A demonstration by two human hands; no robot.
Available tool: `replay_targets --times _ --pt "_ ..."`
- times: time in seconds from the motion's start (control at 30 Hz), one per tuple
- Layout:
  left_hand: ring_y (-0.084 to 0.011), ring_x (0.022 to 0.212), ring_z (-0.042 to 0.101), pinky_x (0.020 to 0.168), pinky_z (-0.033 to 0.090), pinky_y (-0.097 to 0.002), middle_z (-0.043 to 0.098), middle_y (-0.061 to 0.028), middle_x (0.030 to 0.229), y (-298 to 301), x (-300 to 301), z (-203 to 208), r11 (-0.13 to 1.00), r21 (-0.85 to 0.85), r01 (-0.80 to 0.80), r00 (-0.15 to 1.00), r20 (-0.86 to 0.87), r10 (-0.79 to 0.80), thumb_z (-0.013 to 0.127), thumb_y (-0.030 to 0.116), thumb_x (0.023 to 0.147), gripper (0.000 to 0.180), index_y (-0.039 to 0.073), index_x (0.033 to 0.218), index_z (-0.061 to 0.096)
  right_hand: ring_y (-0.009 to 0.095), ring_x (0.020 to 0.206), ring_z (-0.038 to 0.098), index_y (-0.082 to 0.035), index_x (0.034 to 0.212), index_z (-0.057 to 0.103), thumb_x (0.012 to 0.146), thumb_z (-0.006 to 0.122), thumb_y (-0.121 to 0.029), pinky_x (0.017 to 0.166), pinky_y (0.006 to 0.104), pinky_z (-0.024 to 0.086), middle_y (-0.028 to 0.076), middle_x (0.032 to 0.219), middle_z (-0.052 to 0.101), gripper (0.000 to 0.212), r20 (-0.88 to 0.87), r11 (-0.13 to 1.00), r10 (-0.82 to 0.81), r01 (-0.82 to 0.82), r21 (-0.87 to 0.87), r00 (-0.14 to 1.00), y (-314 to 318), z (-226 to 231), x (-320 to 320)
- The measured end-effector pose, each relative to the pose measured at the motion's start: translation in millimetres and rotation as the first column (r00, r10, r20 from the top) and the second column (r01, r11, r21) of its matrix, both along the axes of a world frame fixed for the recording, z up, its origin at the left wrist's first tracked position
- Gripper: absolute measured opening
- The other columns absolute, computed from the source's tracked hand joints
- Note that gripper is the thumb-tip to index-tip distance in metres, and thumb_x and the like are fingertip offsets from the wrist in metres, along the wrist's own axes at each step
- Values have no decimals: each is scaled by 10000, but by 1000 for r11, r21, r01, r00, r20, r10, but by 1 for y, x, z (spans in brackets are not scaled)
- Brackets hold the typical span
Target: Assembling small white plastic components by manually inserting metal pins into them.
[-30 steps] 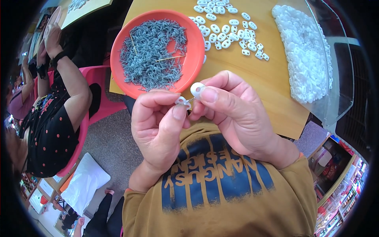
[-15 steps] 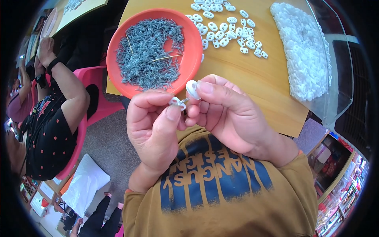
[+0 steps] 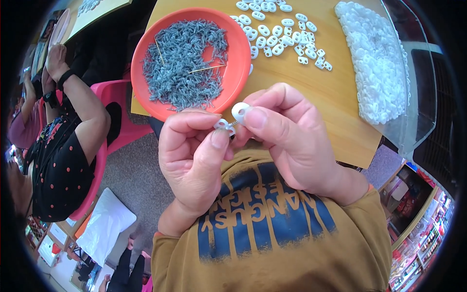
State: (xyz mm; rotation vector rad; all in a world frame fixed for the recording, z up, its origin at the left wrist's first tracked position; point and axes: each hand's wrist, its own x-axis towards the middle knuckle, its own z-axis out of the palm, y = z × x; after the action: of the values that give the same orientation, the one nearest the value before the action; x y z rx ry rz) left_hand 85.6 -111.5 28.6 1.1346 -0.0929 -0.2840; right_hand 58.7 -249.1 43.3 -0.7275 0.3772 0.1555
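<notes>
Between the thumb and fingers of my left hand (image 3: 189,163) is pinched a small white two-holed plastic piece (image 3: 221,123). A thin ridged pin (image 3: 233,125), like a small screw, spans from it toward my right hand (image 3: 294,138). That hand is closed on a larger white oval piece (image 3: 239,109), one hole of which shows above the thumb. Whether the pin enters the oval piece is hidden by my fingers. Both hands are held close together in front of my chest, by the table's near edge.
An orange-red basin (image 3: 242,73) of small grey plastic parts (image 3: 182,63) with thin sticks stands on the wooden table (image 3: 321,104). Loose white pieces (image 3: 277,39) lie beyond, and a clear tray (image 3: 423,117) with a heap of white pieces (image 3: 379,73) is at right. A person (image 3: 63,165) sits at left.
The oval piece has turned in my right fingers, so its hole now faces up. My right hand has tilted, and the left has shifted slightly right.
</notes>
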Motion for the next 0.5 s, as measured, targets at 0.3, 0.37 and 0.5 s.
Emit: replay_targets --times 0.3,0.37,0.5 --pt "-77 614 517 549 439 -186 523 -84 872 -2 -6 7 999 -34 -9 1000 -25 8 550 -35 813 165 -10 959 477 120 829 566 -15 903 514 819 581 -8 729 254 488 83 944 538 108 180 991 -67 87 -105 981 5 4 -5" --pt "-76 613 520 550 442 -186 526 -85 871 -2 -6 6 999 -40 -11 1000 -25 10 549 -38 814 168 -11 962 475 118 833 563 -15 907 513 819 580 -4 733 249 484 82 946 535 111 202 991 -62 85 -106 977 4 2 -5" --pt "-78 623 541 559 456 -183 557 -90 871 -1 -7 6 999 -31 12 999 -48 -13 551 -45 817 176 -9 969 471 113 834 555 -17 918 510 822 574 5 741 238 474 82 958 525 118 297 963 -53 128 -239 953 5 -4 -7"
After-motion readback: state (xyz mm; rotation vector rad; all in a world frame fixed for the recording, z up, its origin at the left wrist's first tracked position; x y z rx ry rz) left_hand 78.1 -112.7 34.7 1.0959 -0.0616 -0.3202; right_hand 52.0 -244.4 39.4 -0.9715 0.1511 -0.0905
